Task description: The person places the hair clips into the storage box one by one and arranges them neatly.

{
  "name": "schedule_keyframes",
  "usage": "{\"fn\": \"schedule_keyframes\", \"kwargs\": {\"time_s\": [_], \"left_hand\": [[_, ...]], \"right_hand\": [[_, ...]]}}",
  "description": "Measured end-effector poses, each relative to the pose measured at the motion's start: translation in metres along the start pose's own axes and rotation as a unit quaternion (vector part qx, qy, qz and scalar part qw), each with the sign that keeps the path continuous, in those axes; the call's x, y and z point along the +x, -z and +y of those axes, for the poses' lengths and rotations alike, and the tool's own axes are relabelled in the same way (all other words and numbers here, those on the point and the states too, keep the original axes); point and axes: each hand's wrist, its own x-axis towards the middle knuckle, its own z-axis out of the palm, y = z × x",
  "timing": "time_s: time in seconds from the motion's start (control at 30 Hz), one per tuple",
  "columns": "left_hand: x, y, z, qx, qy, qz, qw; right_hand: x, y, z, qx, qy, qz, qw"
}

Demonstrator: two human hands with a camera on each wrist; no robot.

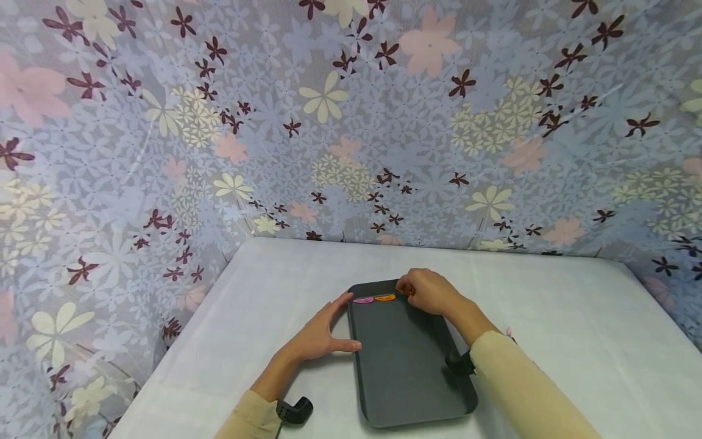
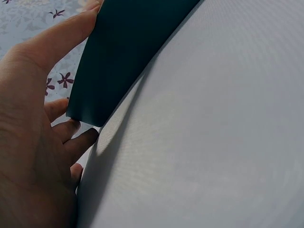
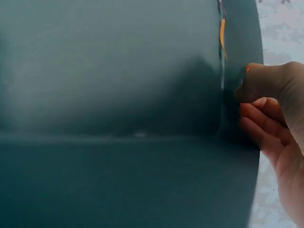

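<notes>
A dark grey rectangular tray (image 1: 408,372) lies on the white table, its long side running away from me. Along its far inner edge sit a slim pink hair clip (image 1: 363,300) and, end to end with it, an orange hair clip (image 1: 385,297). My right hand (image 1: 433,292) is at the tray's far right corner, its thumb and fingertips pinching another small orange hair clip, mostly hidden by the fingers. My left hand (image 1: 323,332) rests against the tray's left side, fingers extended toward the far left corner and thumb spread to the rim.
The white-covered table (image 1: 274,274) reaches back to a flower-patterned cloth wall (image 1: 351,122). Past my right sleeve a small pink and blue thing (image 1: 509,333) shows, partly hidden. A black camera strap sits on each wrist.
</notes>
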Motion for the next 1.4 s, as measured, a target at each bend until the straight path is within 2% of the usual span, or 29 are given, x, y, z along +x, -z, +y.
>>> {"fn": "schedule_keyframes", "kwargs": {"time_s": [0.2,0.63,1.4], "left_hand": [[0.001,-0.001,-0.001,0.002,0.002,0.004,1.0000],[0.001,-0.002,0.000,0.001,0.010,0.002,0.9999],[0.001,0.000,0.003,0.004,0.012,0.003,0.9999]], "right_hand": [[-0.002,-0.006,-0.001,-0.055,0.028,0.022,0.9978],[-0.002,-0.016,0.001,-0.087,0.043,0.039,0.9945],[-0.001,-0.018,0.001,-0.100,0.051,0.080,0.9904]]}}
